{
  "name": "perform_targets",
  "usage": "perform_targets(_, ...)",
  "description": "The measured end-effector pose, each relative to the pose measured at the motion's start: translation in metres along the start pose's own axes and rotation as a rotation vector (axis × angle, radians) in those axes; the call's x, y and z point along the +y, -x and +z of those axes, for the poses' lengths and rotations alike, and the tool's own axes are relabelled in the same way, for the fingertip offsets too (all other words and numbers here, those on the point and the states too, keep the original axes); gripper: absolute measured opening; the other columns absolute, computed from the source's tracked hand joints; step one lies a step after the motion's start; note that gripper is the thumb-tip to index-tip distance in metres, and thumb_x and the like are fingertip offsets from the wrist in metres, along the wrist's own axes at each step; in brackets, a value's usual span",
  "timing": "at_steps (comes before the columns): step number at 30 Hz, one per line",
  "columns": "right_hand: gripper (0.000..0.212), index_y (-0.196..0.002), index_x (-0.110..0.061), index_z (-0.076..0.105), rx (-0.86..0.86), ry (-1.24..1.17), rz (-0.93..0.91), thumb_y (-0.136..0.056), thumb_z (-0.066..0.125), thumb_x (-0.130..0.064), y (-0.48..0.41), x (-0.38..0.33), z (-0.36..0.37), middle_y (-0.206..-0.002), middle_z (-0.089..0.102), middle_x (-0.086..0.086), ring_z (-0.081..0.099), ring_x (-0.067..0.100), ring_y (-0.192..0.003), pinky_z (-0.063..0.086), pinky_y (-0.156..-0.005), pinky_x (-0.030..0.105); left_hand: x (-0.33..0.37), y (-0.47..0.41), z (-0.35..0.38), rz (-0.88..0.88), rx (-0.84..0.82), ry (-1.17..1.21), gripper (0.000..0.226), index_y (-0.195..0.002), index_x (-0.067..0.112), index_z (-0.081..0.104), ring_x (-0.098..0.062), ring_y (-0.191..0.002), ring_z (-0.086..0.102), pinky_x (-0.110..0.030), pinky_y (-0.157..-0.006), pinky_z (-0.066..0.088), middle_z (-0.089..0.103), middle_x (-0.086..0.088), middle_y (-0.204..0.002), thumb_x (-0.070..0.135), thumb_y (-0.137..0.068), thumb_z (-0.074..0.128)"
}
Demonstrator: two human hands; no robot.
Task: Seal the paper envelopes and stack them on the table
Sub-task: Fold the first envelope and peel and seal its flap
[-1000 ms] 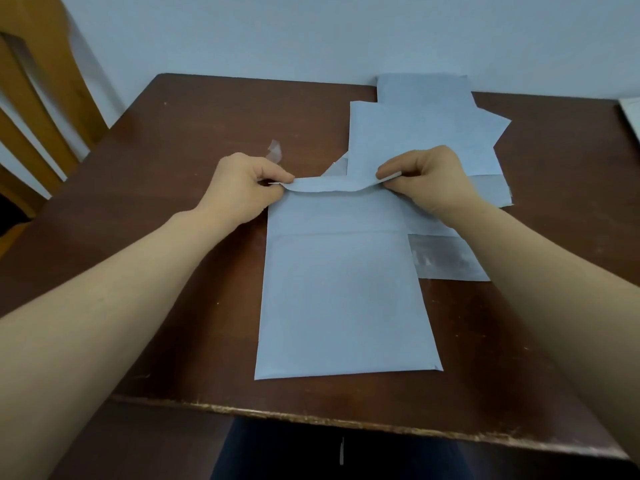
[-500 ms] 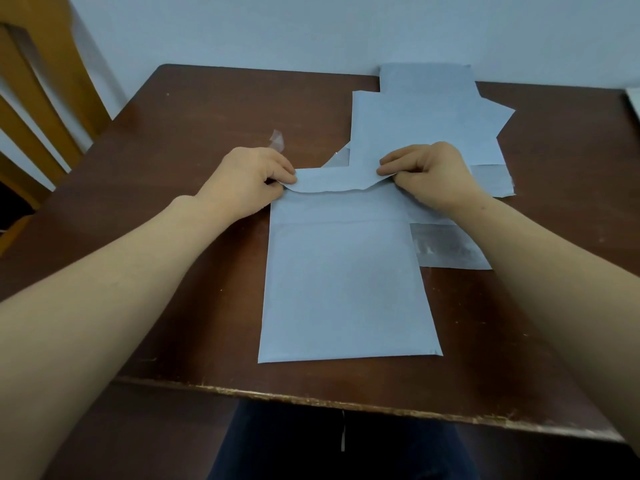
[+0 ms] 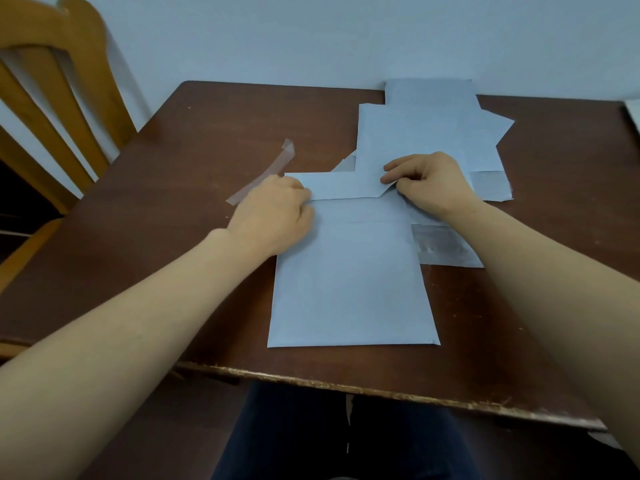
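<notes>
Head view: a person folds the flap [image 3: 343,187] of a pale blue envelope [image 3: 349,282] lying at the middle of the table [image 3: 173,202], its bottom edge just short of the table's near edge. A second ago the flap arched up off the paper, pinched at both corners. Now it is turned over toward the person and lies almost flat across the envelope's upper part. The left hand [image 3: 273,216] has dropped onto the flap's left end at the fold, fingers curled tight (whether they pinch the paper or only press it down cannot be told, the thumb being hidden). The right hand [image 3: 429,183] pinches the flap's right corner between thumb and forefinger, and that corner is kinked upward. By the look of it the seal is half made: the fold is set, but the flap wants pressing down along its right end before this envelope can go on a stack.

The envelope's long axis runs from the table's near edge toward its far edge, with the flap end pointing away from the person.

A clear peeled strip [image 3: 263,178] lies at the table's centre left, and a loose pile [image 3: 426,133] of further envelopes fans out toward the table's far right.
</notes>
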State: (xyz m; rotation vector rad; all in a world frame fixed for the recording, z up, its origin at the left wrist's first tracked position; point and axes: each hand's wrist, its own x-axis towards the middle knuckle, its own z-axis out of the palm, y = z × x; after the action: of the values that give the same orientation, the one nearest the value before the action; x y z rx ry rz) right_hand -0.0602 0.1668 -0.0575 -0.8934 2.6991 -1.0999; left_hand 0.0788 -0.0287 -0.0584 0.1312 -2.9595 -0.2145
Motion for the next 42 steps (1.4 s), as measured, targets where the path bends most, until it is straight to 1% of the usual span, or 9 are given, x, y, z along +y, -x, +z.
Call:
perform_targets(4,0.025,-0.093,-0.006,0.073,0.017,-0.045,0.028,-0.083,0.052,0.003,0.001,0.002,0.001,-0.119,0.065,0.004,0.058,0.013,-0.11,0.037,-0.093,0.013,0.009,0.002,0.006,-0.09,-0.032,-0.03,0.031,-0.072,0.003,0.048,-0.026,-0.086,0.046,-0.031,-0.07,0.032,0.058,-0.014,-0.094,0.022,-0.089,0.031)
perform_targets(9,0.022,-0.091,-0.006,0.073,0.025,-0.08,0.048,-0.082,0.054,0.002,0.004,0.003,0.001,-0.119,0.065,0.004,0.055,0.006,-0.101,0.038,-0.09,0.01,0.027,0.002,0.006,-0.176,-0.099,-0.145,0.034,-0.111,0.005,0.054,-0.028,-0.101,0.045,-0.032,-0.071,0.033,0.051,-0.014,-0.116,0.025,-0.094,0.033)
perform_targets(13,0.022,-0.092,-0.005,0.073,0.037,-0.119,0.065,-0.083,0.054,0.002,0.005,0.002,0.001,-0.118,0.066,0.004,0.055,0.005,-0.099,0.039,-0.089,0.009,0.035,0.006,0.002,-0.181,-0.195,-0.187,0.048,-0.144,0.026,0.029,-0.033,-0.114,0.042,-0.035,-0.079,0.038,0.043,-0.015,-0.129,0.031,-0.096,0.026)
perform_targets(17,0.019,-0.09,-0.007,0.073,0.037,-0.174,0.095,-0.082,0.057,0.0,0.003,0.001,0.001,-0.116,0.066,0.003,0.056,0.005,-0.098,0.04,-0.09,0.012,0.038,0.002,-0.009,-0.2,-0.288,-0.188,0.047,-0.142,0.031,0.031,-0.035,-0.115,0.04,-0.038,-0.089,0.038,0.043,-0.014,-0.128,0.032,-0.096,0.023)
perform_targets(21,0.015,-0.087,-0.009,0.073,0.032,-0.201,0.111,-0.081,0.06,-0.002,0.002,0.003,0.001,-0.115,0.066,0.001,0.057,0.006,-0.099,0.039,-0.082,0.006,0.044,-0.006,-0.006,-0.201,-0.146,-0.113,0.043,-0.127,0.007,0.048,-0.032,-0.127,0.035,-0.038,-0.101,0.033,0.045,-0.016,-0.132,0.026,-0.094,0.03)
perform_targets(25,0.015,-0.087,-0.009,0.073,0.032,-0.217,0.109,-0.081,0.061,-0.002,0.003,0.01,0.003,-0.115,0.066,0.0,0.058,0.006,-0.099,0.039,-0.081,0.004,0.058,-0.004,0.01,-0.234,-0.274,0.02,0.059,-0.147,-0.004,0.009,-0.026,-0.146,0.004,-0.035,-0.117,0.01,0.008,-0.019,-0.157,0.025,-0.098,0.026)
perform_targets(28,0.015,-0.087,-0.007,0.073,0.041,-0.237,0.1,-0.081,0.061,-0.001,0.003,0.011,0.004,-0.115,0.066,0.002,0.058,0.007,-0.101,0.041,-0.089,0.013,0.061,-0.007,0.009,-0.25,-0.332,0.001,0.061,-0.149,0.002,0.002,-0.032,-0.146,-0.002,-0.037,-0.118,0.004,-0.001,-0.023,-0.156,0.029,-0.098,0.023)
perform_targets(37,0.017,-0.089,-0.006,0.073,0.046,-0.31,0.083,-0.079,0.063,0.002,0.003,0.015,0.003,-0.113,0.066,0.001,0.058,0.006,-0.101,0.044,-0.08,0.002,0.061,-0.013,0.001,-0.251,-0.392,-0.008,0.056,-0.15,0.027,0.01,-0.032,-0.146,0.0,-0.048,-0.112,0.02,0.003,-0.02,-0.157,0.039,-0.097,0.021)
perform_targets(42,0.02,-0.087,-0.01,0.073,0.057,-0.319,0.067,-0.078,0.062,0.004,0.004,0.018,0.005,-0.114,0.066,0.004,0.059,0.009,-0.105,0.042,-0.084,0.003,0.069,-0.023,0.009,-0.217,-0.246,0.014,0.05,-0.139,0.005,0.033,-0.032,-0.143,0.012,-0.041,-0.114,0.018,0.022,-0.027,-0.15,0.029,-0.096,0.025)
